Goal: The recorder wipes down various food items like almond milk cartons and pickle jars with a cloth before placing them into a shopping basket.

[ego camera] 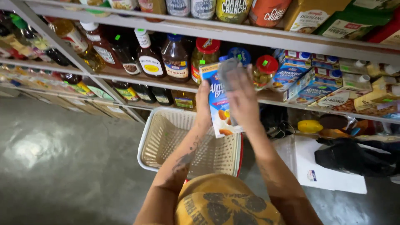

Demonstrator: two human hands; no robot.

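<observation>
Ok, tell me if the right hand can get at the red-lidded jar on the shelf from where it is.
Probably yes. The right hand lies on the blue-and-white carton with a grey cloth, and the red-lidded jar stands just beside it at the shelf front, nothing between; the cloth would have to go first.

Both forearms reach up and forward from the bottom of the view, drawing close together at the wrists. The left hand (pixel 203 109) stands upright, fingers wrapped in a side grip, a tattoo showing along its forearm. The right hand (pixel 243 100) is raised just beside it, back to the camera, fingers pressed flat.
</observation>
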